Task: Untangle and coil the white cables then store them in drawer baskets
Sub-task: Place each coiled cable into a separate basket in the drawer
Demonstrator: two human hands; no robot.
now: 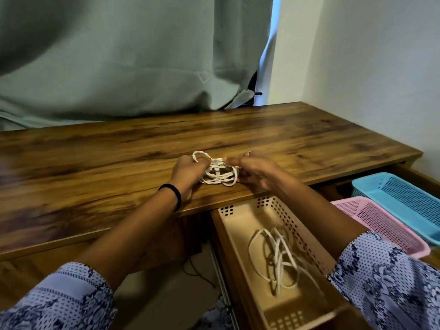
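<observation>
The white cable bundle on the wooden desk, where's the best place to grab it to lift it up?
Probably across the middle of the white cable bundle, from above, pinching all the loops together. It lies flat on the brown wooden desk with loose loops; grabbing one loop would likely unravel it.

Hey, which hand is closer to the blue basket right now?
Right. The right hand holds the white cable on the desk, on the side toward the blue basket in the open drawer. The left hand grips the cable's far side, farther from it.
</observation>
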